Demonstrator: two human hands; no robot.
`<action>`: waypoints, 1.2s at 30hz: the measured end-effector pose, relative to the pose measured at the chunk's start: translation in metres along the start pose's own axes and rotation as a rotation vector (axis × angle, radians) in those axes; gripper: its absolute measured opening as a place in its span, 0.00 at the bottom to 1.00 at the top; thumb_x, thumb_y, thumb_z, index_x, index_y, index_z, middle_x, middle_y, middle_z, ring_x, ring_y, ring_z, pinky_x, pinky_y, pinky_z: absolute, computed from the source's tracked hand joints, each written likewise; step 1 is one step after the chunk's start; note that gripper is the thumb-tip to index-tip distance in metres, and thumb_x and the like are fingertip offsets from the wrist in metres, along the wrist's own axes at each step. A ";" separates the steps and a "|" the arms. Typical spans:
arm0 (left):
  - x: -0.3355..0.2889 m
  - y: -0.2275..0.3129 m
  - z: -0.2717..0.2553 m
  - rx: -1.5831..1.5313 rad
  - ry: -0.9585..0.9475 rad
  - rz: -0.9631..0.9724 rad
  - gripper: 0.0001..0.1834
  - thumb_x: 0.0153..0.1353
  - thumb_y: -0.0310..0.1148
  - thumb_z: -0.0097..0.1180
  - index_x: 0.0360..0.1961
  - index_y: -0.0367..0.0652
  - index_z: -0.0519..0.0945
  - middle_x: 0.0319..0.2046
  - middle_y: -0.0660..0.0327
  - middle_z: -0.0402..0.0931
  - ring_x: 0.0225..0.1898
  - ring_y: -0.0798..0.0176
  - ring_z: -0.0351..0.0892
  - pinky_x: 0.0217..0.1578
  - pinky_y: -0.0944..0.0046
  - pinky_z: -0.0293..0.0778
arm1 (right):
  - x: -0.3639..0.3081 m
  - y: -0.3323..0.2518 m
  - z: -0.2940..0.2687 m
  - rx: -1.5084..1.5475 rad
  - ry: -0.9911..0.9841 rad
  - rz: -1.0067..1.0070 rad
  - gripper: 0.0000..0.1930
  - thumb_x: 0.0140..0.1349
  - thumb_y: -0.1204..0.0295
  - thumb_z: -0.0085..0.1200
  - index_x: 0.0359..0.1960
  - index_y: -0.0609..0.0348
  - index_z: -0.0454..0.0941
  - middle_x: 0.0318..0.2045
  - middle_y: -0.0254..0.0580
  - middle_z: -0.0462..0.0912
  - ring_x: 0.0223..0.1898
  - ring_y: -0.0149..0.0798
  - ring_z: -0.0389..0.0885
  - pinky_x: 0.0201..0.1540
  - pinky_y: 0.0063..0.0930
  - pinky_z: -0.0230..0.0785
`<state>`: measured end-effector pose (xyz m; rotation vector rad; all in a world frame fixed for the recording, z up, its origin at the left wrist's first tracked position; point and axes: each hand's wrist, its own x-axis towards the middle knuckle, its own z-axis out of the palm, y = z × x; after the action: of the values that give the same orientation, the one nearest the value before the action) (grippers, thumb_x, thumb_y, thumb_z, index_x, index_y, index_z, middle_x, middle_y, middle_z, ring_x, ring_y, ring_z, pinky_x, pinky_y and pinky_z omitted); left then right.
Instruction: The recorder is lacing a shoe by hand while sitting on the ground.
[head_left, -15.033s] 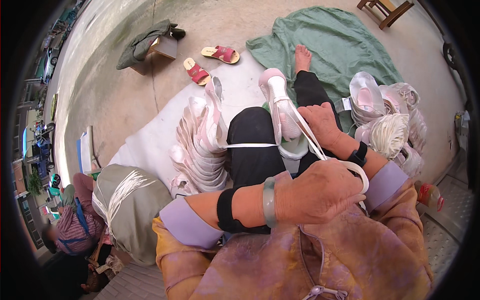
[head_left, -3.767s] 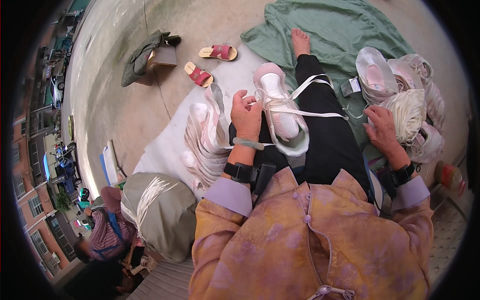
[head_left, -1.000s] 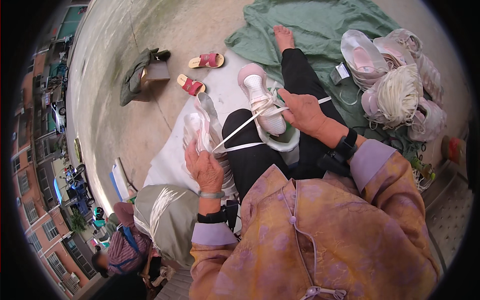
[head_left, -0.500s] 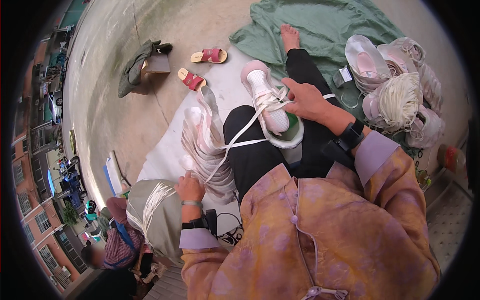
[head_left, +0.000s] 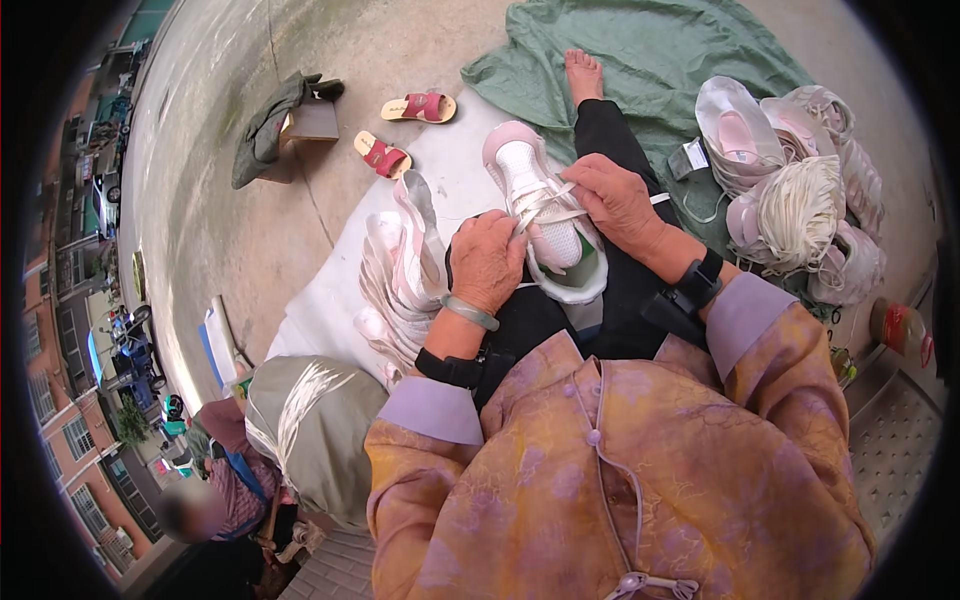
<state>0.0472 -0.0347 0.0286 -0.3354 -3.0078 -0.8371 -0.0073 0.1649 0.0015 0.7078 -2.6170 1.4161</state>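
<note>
Evidently, in the head view, a pink-and-white shoe [head_left: 550, 243] is kept between black-trousered legs [head_left: 610, 134], its toe pointed away from the body, seemingly so that both hands can be left for the flat white lace [head_left: 545, 207] crossed over it. At the shoe's left edge, the grip of the left hand [head_left: 487, 262] is closed on the lace; at its right edge, the grip of the right hand [head_left: 618, 203] is pinched together on another stretch. The shoe's toe is faced with perforated mesh and rimmed in smooth, rounded pink, and something green is shown inside its collar. Left of the shoe, thin, curved uppers [head_left: 404, 265] are nested upright in a row, perhaps to save space; further left and nearer the body, white laces [head_left: 308, 393] are draped over a domed, grey-green cover [head_left: 335, 440], probably to be kept untangled. Right of the shoe, more uppers [head_left: 735, 125] are heaped beside a stringy bundle of cords [head_left: 797, 212], and beyond the shoe creased green cloth [head_left: 650, 60] is spread.
</note>
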 end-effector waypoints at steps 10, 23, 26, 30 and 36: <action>0.007 0.002 0.009 -0.087 0.036 -0.009 0.08 0.49 0.30 0.56 0.22 0.38 0.70 0.22 0.54 0.70 0.26 0.49 0.69 0.28 0.57 0.66 | 0.013 0.006 0.006 0.578 -0.132 0.351 0.07 0.54 0.74 0.52 0.31 0.66 0.76 0.23 0.36 0.78 0.26 0.26 0.72 0.29 0.19 0.65; 0.005 0.007 0.011 -0.216 0.057 -0.126 0.10 0.50 0.30 0.58 0.21 0.38 0.70 0.19 0.59 0.66 0.21 0.60 0.66 0.24 0.64 0.65 | 0.016 0.011 0.009 0.025 -0.102 0.300 0.14 0.42 0.62 0.56 0.17 0.62 0.75 0.21 0.50 0.76 0.27 0.51 0.76 0.31 0.37 0.66; 0.004 0.007 0.010 -0.247 0.089 -0.100 0.10 0.50 0.29 0.58 0.20 0.38 0.70 0.18 0.59 0.66 0.21 0.62 0.66 0.24 0.64 0.65 | 0.021 0.015 0.008 0.079 -0.150 0.353 0.15 0.41 0.60 0.56 0.17 0.62 0.75 0.21 0.51 0.75 0.27 0.51 0.75 0.31 0.37 0.66; 0.000 0.007 0.001 -0.285 0.041 -0.154 0.06 0.47 0.28 0.56 0.21 0.39 0.72 0.21 0.55 0.69 0.25 0.50 0.71 0.26 0.57 0.67 | 0.025 0.006 0.005 0.028 -0.315 0.461 0.14 0.41 0.60 0.56 0.19 0.60 0.76 0.21 0.50 0.76 0.27 0.50 0.76 0.31 0.38 0.66; -0.007 0.013 -0.006 -0.307 -0.004 -0.148 0.06 0.48 0.27 0.55 0.20 0.38 0.72 0.20 0.56 0.69 0.24 0.52 0.71 0.26 0.59 0.67 | 0.022 0.001 0.009 -0.007 -0.319 0.398 0.13 0.43 0.61 0.53 0.27 0.55 0.77 0.25 0.46 0.78 0.30 0.46 0.77 0.34 0.37 0.67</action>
<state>0.0562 -0.0286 0.0396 -0.1135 -2.9315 -1.3165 -0.0262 0.1505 0.0018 0.4578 -3.1497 1.4887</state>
